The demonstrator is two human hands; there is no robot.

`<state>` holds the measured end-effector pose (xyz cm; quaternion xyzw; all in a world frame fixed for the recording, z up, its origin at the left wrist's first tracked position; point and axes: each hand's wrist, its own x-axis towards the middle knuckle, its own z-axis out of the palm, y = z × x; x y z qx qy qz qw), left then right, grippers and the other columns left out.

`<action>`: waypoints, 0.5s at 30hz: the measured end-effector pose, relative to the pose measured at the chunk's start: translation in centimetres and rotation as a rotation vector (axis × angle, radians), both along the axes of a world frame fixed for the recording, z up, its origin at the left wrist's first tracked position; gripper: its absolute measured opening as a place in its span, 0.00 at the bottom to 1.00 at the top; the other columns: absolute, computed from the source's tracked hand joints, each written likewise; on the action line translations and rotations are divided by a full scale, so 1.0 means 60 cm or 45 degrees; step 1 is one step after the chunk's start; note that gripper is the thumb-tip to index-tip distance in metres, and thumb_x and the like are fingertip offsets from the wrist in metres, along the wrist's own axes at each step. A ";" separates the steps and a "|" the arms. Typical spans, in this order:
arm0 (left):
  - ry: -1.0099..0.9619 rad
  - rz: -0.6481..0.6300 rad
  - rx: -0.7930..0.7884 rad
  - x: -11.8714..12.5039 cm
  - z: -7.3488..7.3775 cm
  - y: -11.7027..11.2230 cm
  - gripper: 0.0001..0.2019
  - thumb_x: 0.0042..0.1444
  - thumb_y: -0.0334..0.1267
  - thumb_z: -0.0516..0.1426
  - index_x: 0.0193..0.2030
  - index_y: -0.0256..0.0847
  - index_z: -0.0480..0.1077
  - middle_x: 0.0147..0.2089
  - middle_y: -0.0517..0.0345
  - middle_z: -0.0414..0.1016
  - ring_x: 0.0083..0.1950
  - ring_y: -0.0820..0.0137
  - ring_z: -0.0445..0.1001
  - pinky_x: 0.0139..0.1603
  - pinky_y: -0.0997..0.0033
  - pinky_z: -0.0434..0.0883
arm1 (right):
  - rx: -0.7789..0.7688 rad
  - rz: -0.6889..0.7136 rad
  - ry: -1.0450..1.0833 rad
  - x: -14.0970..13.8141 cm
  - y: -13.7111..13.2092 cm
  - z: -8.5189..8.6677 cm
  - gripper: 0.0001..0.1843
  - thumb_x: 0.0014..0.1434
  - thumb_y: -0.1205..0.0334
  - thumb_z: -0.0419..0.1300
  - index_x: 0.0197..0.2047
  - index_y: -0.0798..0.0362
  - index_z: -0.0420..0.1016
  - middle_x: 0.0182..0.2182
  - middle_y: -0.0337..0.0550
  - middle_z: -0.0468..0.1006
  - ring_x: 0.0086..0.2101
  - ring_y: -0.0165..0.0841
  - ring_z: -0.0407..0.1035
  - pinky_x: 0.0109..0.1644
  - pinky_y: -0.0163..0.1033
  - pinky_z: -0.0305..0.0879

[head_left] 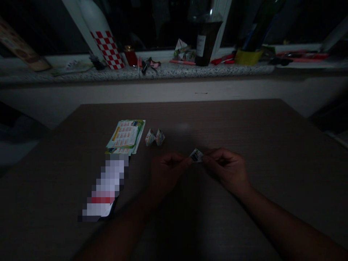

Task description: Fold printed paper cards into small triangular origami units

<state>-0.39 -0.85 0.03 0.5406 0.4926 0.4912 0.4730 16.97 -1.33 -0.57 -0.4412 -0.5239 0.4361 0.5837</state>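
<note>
The scene is dim. Both my hands meet over the middle of a dark wooden table. My left hand and my right hand each pinch one side of a small folded piece of printed paper held just above the tabletop. Two small folded paper shapes lie side by side on the table beyond my left hand. Left of them rests a stack of printed paper sheets with calendar-like grids.
A blurred-out flat object lies near the stack, toward me. Behind the table runs a speckled sill with a red-and-white checkered container, a dark bottle, a yellow tape roll, pens and scraps.
</note>
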 end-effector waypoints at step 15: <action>-0.133 -0.045 -0.086 0.006 0.001 -0.001 0.10 0.43 0.32 0.66 0.25 0.37 0.67 0.25 0.62 0.74 0.27 0.76 0.72 0.29 0.78 0.67 | -0.053 -0.114 -0.148 0.004 0.004 -0.001 0.13 0.45 0.60 0.70 0.19 0.54 0.71 0.19 0.41 0.77 0.19 0.28 0.68 0.22 0.33 0.64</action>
